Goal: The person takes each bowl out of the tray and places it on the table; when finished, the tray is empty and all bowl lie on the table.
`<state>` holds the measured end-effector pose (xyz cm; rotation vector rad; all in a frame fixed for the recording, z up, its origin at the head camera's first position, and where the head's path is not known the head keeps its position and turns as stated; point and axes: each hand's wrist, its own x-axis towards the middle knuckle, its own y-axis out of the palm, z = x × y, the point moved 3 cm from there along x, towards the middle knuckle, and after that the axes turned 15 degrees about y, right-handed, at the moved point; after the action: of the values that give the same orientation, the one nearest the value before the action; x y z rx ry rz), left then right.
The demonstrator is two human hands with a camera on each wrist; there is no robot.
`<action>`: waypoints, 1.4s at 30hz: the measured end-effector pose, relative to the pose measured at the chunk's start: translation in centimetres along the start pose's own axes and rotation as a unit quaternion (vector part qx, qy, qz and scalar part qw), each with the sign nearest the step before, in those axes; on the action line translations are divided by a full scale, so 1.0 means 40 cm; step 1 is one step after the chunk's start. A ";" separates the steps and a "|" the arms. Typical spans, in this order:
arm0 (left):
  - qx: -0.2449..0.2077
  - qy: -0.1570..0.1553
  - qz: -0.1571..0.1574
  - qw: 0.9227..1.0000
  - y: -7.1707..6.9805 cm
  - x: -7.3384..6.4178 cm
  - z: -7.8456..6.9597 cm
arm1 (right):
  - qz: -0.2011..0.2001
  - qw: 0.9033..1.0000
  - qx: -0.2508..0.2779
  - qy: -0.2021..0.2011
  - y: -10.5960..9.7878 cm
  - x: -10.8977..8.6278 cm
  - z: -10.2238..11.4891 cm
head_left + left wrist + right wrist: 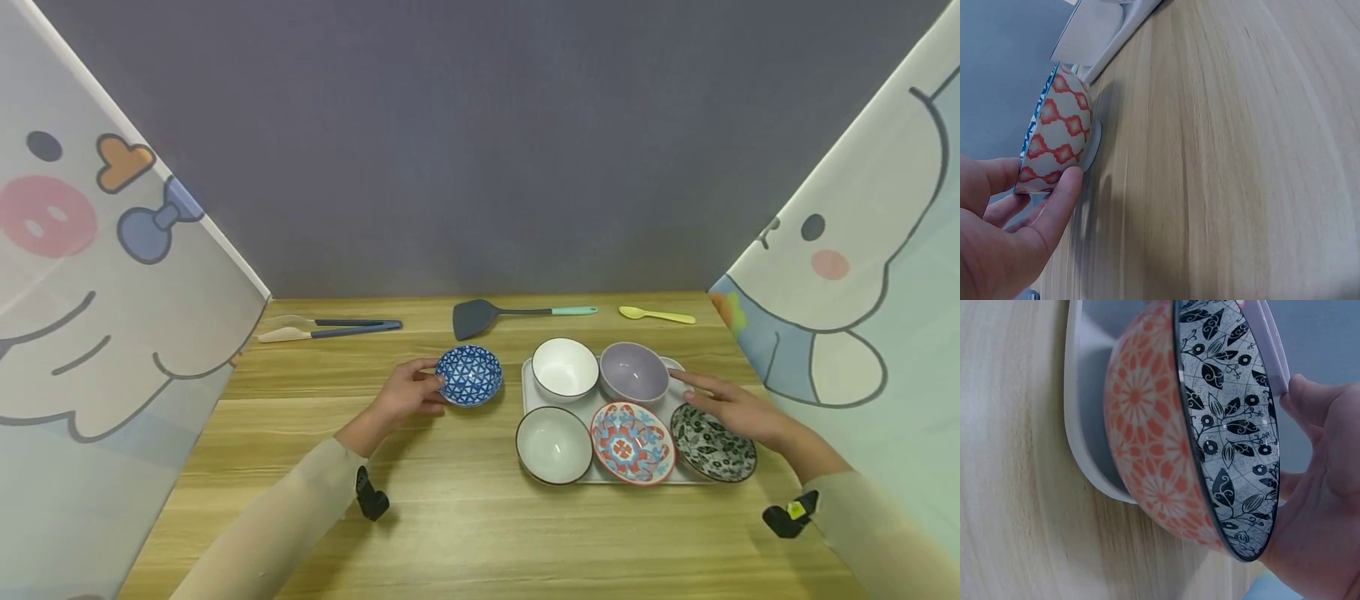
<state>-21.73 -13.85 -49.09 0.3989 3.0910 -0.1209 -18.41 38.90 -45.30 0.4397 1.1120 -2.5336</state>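
Observation:
A small bowl with a blue-and-white patterned inside (469, 376) is pinched at its left side by my left hand (406, 390). Red diamonds cover the outside of this bowl (1055, 140) in the left wrist view, where I cannot tell whether its foot touches the table. My right hand (731, 408) reaches over a black floral bowl (712, 443), its fingertips at the right rim of a purple bowl (634, 372). Seen from the right wrist, the floral bowl (1229, 425) has an orange outside and partly hides the fingers of the right hand (1322, 469).
A white tray (528, 392) also carries a white bowl (565, 367), a dark-rimmed pale bowl (553, 446) and a red-and-blue patterned bowl (633, 443). Along the back lie tongs (352, 328), a spatula (474, 317) and a yellow spoon (658, 315). Printed panels flank the wooden table (450, 533).

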 end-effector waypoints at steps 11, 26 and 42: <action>0.141 0.027 0.002 0.990 -0.017 0.023 -0.031 | -0.040 0.998 0.012 0.042 -0.039 0.013 -0.054; 0.127 0.070 0.049 0.988 0.092 0.125 -0.214 | -0.051 0.997 0.056 0.015 -0.058 0.065 -0.119; 0.033 -0.044 0.113 0.992 0.288 0.182 -0.174 | -0.038 0.997 0.043 0.050 -0.052 0.112 -0.120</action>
<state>-25.94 -0.36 -43.24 0.7205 2.9360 -0.2291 -22.63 43.01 -48.88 0.5610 1.0757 -2.6609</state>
